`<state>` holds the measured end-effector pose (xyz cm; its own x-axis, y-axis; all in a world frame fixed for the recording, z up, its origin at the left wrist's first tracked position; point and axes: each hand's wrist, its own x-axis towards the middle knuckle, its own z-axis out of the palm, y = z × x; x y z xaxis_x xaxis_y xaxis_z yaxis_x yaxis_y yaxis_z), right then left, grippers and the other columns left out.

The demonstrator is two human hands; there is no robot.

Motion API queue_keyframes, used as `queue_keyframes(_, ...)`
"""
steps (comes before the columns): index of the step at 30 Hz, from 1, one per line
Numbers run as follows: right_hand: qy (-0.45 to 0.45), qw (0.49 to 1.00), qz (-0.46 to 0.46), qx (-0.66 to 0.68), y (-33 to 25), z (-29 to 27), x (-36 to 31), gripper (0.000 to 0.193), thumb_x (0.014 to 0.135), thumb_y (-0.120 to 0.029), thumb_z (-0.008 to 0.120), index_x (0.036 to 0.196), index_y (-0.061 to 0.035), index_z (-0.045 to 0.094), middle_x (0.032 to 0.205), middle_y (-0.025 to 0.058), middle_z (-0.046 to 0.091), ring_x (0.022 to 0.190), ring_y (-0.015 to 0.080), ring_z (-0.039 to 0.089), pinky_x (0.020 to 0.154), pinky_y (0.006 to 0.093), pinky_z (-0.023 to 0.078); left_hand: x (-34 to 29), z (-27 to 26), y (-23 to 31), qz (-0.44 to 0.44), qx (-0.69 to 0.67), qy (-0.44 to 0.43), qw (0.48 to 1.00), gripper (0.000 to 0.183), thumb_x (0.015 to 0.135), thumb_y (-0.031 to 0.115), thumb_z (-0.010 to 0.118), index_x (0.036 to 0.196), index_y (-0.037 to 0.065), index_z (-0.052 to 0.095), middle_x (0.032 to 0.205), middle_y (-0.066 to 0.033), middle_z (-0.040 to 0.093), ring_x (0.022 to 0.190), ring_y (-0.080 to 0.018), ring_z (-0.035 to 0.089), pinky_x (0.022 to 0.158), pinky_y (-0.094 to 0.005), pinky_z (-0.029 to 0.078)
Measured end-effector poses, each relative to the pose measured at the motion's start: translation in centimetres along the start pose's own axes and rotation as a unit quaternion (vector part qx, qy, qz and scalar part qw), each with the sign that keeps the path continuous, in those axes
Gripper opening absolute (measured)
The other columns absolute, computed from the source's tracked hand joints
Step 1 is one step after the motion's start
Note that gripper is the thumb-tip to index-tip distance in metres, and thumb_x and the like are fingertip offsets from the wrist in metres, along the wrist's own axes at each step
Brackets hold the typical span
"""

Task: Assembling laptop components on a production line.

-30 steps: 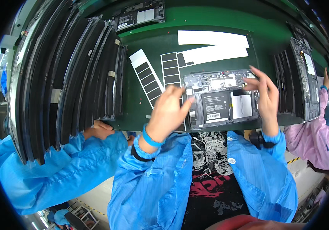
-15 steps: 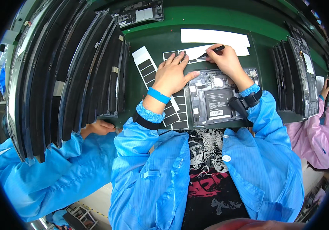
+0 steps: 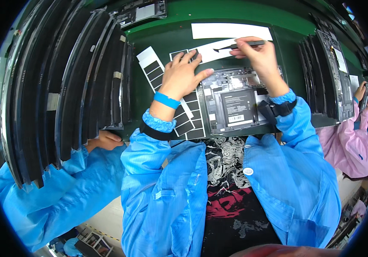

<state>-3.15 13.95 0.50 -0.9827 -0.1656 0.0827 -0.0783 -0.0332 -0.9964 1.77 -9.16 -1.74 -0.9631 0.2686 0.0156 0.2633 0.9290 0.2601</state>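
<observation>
My left hand (image 3: 179, 77) lies with fingers spread on a white sheet of black rectangular stickers (image 3: 178, 55), holding it against the table. Between the fingers of my right hand (image 3: 259, 58) is a pair of black tweezers (image 3: 239, 45), pointing left. A small dark piece (image 3: 215, 50) shows at their tip, over the bare white part of the sheet (image 3: 209, 55). Below my right hand, an opened device chassis (image 3: 215, 100) lies flat, its black battery (image 3: 238, 105) and circuit boards exposed. More sticker strips (image 3: 154, 70) lie beside and under my left wrist.
A tall row of dark panels (image 3: 76, 77) stands on the left, and a smaller stack (image 3: 321, 77) on the right. A blank white strip (image 3: 231, 31) lies farther back. Another person's hand (image 3: 106, 140) is at lower left; someone in pink (image 3: 347, 145) works at right.
My right hand has lifted the tweezers off the sticker sheet, bringing a small dark piece at their tip. My left hand stays on the sheet. The whole view has shifted slightly.
</observation>
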Motion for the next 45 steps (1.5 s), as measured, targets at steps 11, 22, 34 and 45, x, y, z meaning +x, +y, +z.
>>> queue_keyframes(11, 0.025, 0.995, 0.095, 0.018, 1.1, -8.4, -4.9, 0.023, 0.09, -0.015, 0.066, 0.103, 0.0034, 0.061, 0.083, 0.0113, 0.069, 0.075, 0.0161, 0.071, 0.058, 0.0196, 0.051, 1.0, -1.6, 9.1, -0.094, -0.37, -0.037, 0.924, 0.033, 0.089, 0.026, 0.063, 0.098, -0.006, 0.065, 0.074, -0.0124, 0.068, 0.066, -0.015, 0.063, 0.06, -0.0295, 0.048)
queue_keyframes(22, -0.028, 0.99, 0.106, 0.091, 2.7, -9.0, -4.2, 0.023, 0.09, -0.011, 0.065, 0.105, 0.0044, 0.058, 0.081, 0.0147, 0.07, 0.074, 0.0153, 0.07, 0.06, 0.0202, 0.053, 3.6, 0.8, 9.9, -0.101, -0.31, -0.102, 0.94, 0.029, 0.086, 0.024, 0.067, 0.091, -0.004, 0.067, 0.068, -0.0116, 0.067, 0.06, -0.0155, 0.062, 0.057, -0.0304, 0.048)
queue_keyframes(34, 0.014, 0.992, 0.105, 0.073, 2.8, -8.5, -4.5, 0.017, 0.09, -0.003, 0.063, 0.101, 0.0083, 0.058, 0.09, 0.0158, 0.067, 0.081, 0.0213, 0.071, 0.073, 0.0281, 0.06, 4.8, 1.0, 11.4, -0.133, -0.222, -0.056, 0.964, 0.032, 0.082, 0.029, 0.067, 0.077, -0.002, 0.069, 0.067, -0.0166, 0.067, 0.064, -0.0273, 0.068, 0.063, -0.0356, 0.052)
queue_keyframes(45, 0.005, 0.993, 0.092, 0.071, 3.0, -8.4, -4.7, 0.015, 0.09, -0.004, 0.063, 0.1, 0.0069, 0.058, 0.089, 0.0137, 0.066, 0.082, 0.0204, 0.07, 0.073, 0.0272, 0.059, 4.9, 1.5, 11.3, -0.131, -0.225, -0.04, 0.965, 0.03, 0.08, 0.026, 0.073, 0.076, -0.004, 0.07, 0.062, -0.015, 0.067, 0.056, -0.0245, 0.066, 0.056, -0.0335, 0.052)
